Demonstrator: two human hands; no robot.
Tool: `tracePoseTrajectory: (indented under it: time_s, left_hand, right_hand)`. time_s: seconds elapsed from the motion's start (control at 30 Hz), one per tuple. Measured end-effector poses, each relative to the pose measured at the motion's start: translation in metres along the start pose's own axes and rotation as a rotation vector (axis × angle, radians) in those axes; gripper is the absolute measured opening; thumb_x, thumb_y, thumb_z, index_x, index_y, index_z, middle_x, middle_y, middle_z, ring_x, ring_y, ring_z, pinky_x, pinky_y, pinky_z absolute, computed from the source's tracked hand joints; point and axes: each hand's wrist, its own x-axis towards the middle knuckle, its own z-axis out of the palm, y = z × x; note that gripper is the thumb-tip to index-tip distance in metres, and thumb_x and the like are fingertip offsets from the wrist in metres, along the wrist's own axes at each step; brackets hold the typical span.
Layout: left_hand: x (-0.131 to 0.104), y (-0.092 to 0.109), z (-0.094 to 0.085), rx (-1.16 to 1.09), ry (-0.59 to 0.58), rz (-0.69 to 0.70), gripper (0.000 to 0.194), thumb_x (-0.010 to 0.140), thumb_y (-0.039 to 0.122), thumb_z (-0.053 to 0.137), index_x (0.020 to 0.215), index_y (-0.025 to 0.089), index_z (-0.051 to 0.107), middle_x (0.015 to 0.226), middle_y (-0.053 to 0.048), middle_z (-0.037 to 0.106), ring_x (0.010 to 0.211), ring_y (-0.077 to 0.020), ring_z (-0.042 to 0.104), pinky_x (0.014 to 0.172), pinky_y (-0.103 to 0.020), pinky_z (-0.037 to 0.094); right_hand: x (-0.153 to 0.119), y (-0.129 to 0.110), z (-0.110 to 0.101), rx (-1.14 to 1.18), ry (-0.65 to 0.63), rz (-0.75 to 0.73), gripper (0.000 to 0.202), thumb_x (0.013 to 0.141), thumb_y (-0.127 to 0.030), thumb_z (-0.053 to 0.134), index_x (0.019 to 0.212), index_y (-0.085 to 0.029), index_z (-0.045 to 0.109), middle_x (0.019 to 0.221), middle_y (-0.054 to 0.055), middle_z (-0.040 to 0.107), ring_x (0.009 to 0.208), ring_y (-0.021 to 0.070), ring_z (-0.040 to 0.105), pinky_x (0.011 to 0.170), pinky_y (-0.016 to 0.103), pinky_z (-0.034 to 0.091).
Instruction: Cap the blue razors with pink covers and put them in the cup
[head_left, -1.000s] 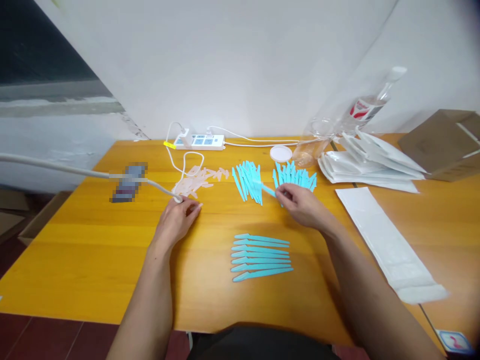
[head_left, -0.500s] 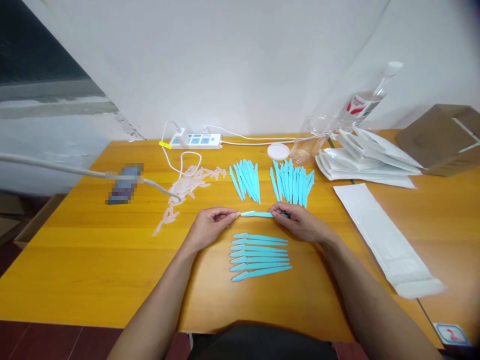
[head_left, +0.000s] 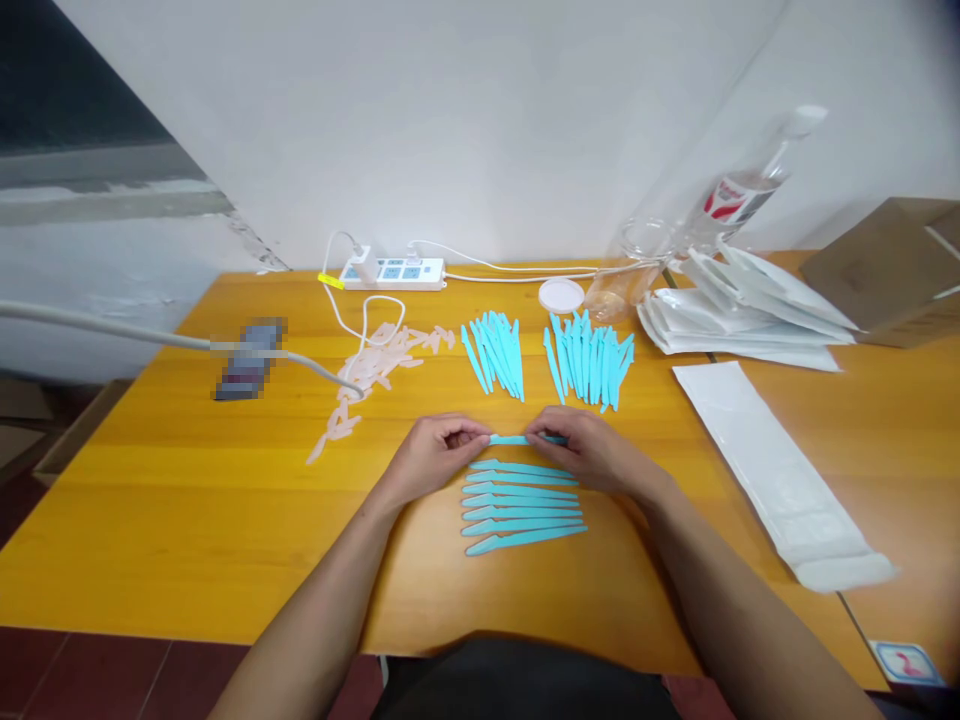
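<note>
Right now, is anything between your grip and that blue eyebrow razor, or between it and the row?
Nothing visible: left grip and right grip touch the blue eyebrow razor. Between it and the row of razors, only tabletop shows, though right grip overlaps one end.

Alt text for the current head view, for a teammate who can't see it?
The left hand and right hand hold a blue stick between them, near a row of similar sticks on a wooden table. Farther back lie two piles of blue sticks, with pale pink pieces to their left.
</note>
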Motion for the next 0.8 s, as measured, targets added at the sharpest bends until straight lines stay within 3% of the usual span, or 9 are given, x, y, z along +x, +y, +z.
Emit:
tracePoseTrajectory:
  time_s: [0.13,0.33,0.43,0.5,0.6,0.8]
  left_hand:
    - [-0.002,0.002,-0.005,0.139,-0.048,0.149,0.02,0.094,0.033,0.063,0.096,0.022,0.079,0.092,-0.005,0.077,0.081,-0.0165,0.067,0.073,-0.027,0.051]
    - [-0.002,-0.007,-0.01,0.163,0.04,0.184,0.023,0.097,0.035,0.06,0.105,0.021,0.077,0.103,-0.007,0.077,0.09,-0.0186,0.07,0.081,-0.03,0.053]
    - [-0.003,-0.007,-0.007,0.223,0.013,0.311,0.026,0.096,0.033,0.062,0.117,0.024,0.075,0.117,-0.009,0.075,0.107,-0.022,0.068,0.096,-0.037,0.051]
    - [-0.004,-0.004,-0.003,0.31,-0.035,0.406,0.03,0.096,0.032,0.063,0.124,0.028,0.072,0.129,-0.008,0.071,0.12,-0.024,0.063,0.104,-0.042,0.046]
    - [-0.006,0.0,0.003,0.427,-0.116,0.473,0.03,0.098,0.031,0.06,0.126,0.033,0.071,0.133,-0.005,0.069,0.128,-0.0249,0.057,0.107,-0.045,0.042]
    - [-0.008,0.009,-0.001,0.341,-0.193,0.461,0.027,0.099,0.03,0.058,0.12,0.029,0.074,0.114,-0.006,0.077,0.113,-0.0224,0.067,0.102,-0.041,0.046]
  right_hand:
    - [-0.002,-0.003,-0.003,-0.107,-0.031,-0.005,0.029,0.1,-0.029,0.051,0.077,-0.019,0.065,0.079,0.003,0.066,0.076,0.0158,0.057,0.071,0.026,0.04]
    - [-0.004,-0.002,-0.007,-0.214,0.084,0.057,0.038,0.1,-0.028,0.046,0.067,-0.019,0.062,0.067,0.0,0.06,0.067,0.0143,0.053,0.066,0.026,0.035]
    - [-0.004,0.005,-0.006,-0.248,0.176,0.135,0.034,0.099,-0.031,0.048,0.075,-0.02,0.07,0.071,0.002,0.065,0.068,0.0154,0.056,0.067,0.026,0.038]
    - [-0.001,0.01,-0.006,-0.32,0.304,0.242,0.031,0.097,-0.034,0.051,0.086,-0.019,0.075,0.08,0.005,0.071,0.071,0.0175,0.06,0.07,0.028,0.042]
    - [0.009,0.015,-0.008,-0.47,0.431,0.418,0.037,0.096,-0.041,0.053,0.105,-0.015,0.077,0.093,0.011,0.075,0.081,0.0232,0.066,0.077,0.032,0.046]
    - [0.049,0.016,-0.019,-0.657,0.268,0.607,0.042,0.097,-0.048,0.051,0.114,-0.019,0.076,0.109,0.015,0.075,0.097,0.0285,0.07,0.08,0.035,0.049]
